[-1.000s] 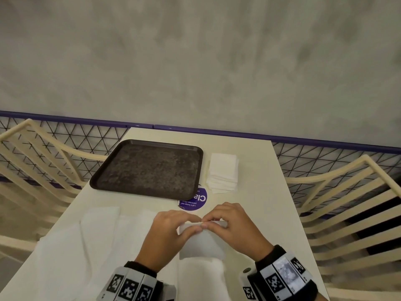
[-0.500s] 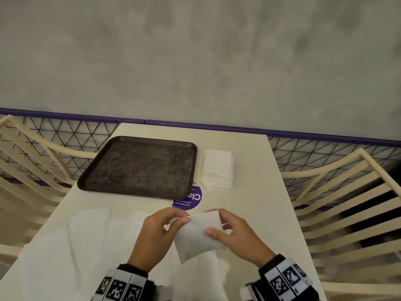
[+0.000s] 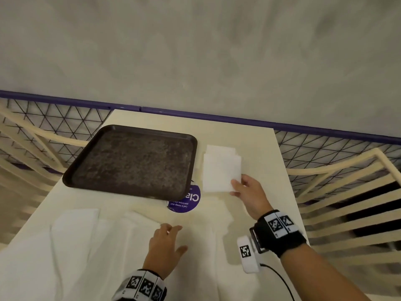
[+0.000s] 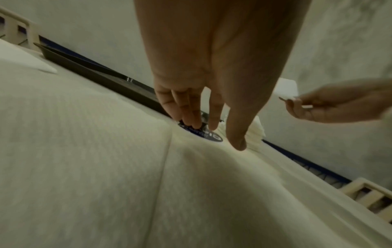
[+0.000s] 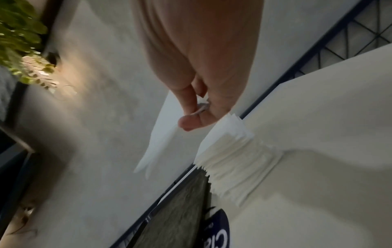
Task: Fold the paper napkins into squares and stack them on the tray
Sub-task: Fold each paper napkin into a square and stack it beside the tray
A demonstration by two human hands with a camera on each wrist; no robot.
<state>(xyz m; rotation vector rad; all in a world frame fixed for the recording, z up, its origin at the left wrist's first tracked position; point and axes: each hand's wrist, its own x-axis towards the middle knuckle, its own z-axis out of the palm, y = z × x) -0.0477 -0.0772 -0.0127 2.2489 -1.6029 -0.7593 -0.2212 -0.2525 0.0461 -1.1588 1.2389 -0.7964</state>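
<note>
A folded napkin (image 3: 221, 173) is pinched at its near corner by the right hand (image 3: 249, 192), thumb on top and fingers beneath, and it is held above the stack of folded napkins (image 3: 220, 148) just right of the tray (image 3: 130, 157). From the right wrist view the pinch is seen plainly: the folded napkin (image 5: 161, 134) is clamped between thumb and fingers of the right hand (image 5: 201, 94) and is kept clear of the stack of folded napkins (image 5: 231, 156) below it. No napkin is seen on the tray, whose dark speckled floor is bare; its near right corner is set over a round purple sticker (image 3: 185, 200) on the table (image 3: 260, 148).

The left hand (image 3: 165, 246) is spread, fingers loosely extended, over the unfolded napkins (image 3: 76, 246) laid out across the near part of the table. In the left wrist view the fingers of the left hand (image 4: 203, 83) are seen pointing down toward the white sheets (image 4: 106, 167), though whether contact is made cannot be told. Nothing is gripped by it.

Cream chair frames (image 3: 347, 192) are seen at both sides of the table, and a purple rail (image 3: 217, 116) with wire mesh is seen beyond its far edge.
</note>
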